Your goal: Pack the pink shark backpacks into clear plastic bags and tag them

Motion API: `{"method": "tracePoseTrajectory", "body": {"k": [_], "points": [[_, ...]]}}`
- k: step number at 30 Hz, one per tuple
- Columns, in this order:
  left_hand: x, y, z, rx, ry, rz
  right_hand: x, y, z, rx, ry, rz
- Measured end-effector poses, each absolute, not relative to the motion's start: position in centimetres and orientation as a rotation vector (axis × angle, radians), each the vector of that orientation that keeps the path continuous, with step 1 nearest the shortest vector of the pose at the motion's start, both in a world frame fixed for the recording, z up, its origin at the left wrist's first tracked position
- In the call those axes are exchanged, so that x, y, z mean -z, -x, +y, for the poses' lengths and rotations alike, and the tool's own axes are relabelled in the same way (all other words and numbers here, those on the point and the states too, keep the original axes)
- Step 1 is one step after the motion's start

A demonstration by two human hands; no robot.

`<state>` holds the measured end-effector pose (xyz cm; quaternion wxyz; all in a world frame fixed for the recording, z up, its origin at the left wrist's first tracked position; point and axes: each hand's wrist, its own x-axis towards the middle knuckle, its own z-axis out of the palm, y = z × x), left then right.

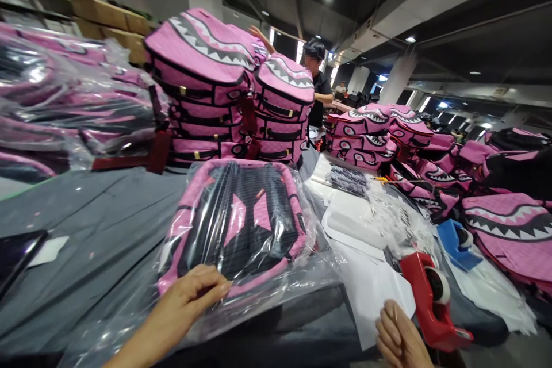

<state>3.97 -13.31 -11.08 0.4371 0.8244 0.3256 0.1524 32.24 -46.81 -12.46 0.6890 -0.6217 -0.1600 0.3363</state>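
A pink and black backpack (244, 221) lies inside a clear plastic bag (319, 270) on the grey-covered table, its black padded side facing up. My left hand (196, 293) is closed at the near left edge of the backpack, its fingers pinching the plastic bag. Over to the right, my right hand (399, 336) has its fingers pressed together beside a red tape dispenser (431, 293). Whatever those fingers hold, if anything, is too small to make out. White sheets (366, 276) lie between the bag and the dispenser.
Stacked pink shark-mouth backpacks (202, 80) stand behind the bagged one. Plastic-wrapped backpacks (73, 98) are piled on the left. A blue tape dispenser (459, 244) and loose clear plastic bags (405, 221) lie on the right. Another person (317, 80) stands behind the stacks.
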Motion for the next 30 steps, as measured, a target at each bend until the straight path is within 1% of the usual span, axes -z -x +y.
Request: {"method": "tracePoseTrajectory", "body": {"k": [2,4,6,9,12,15,18,20,22,24,26,30], "points": [[11.0,-4.0,-13.4,-0.407,-2.054,0.792,8.6,-30.7,-41.2,-0.885,1.393,-0.719],[10.9,-4.0,-13.4,-0.432,-2.061,0.779,4.7,-29.7,-35.4,-0.941,1.463,-1.216],[11.0,-4.1,-13.3,-0.449,-2.07,0.769,2.0,-29.1,-29.8,-1.027,1.481,-1.7],[11.7,-4.1,-13.2,-0.471,-2.072,0.752,0.9,-28.3,-23.2,-0.924,1.62,-2.32],[12.8,-4.2,-12.9,-0.511,-2.075,0.731,1.6,-27.8,-19.4,-0.686,1.798,-2.673],[13.3,-4.2,-12.8,-0.522,-2.082,0.71,2.1,-28.2,-18.4,-0.499,2.075,-2.58],[12.7,-4.1,-12.9,-0.487,-2.083,0.725,1.9,-28.9,-19.3,-0.444,2.271,-2.319],[12.0,-4.1,-13.0,-0.463,-2.086,0.732,2.1,-28.9,-20.4,-0.417,2.214,-2.262],[11.6,-4.2,-13.1,-0.453,-2.093,0.727,2.9,-28.4,-21.3,-0.39,2.057,-2.313],[11.8,-4.1,-13.2,-0.455,-2.111,0.7,3.9,-27.7,-21.6,-0.434,1.956,-2.4],[12.6,-3.5,-13.3,-0.549,-2.165,0.68,4.9,-27.5,-21.4,-0.52,1.951,-2.455],[14.5,-0.2,-13.2,-0.878,-2.418,0.703,5.6,-28.3,-20.4,-0.666,1.932,-2.46]]}}
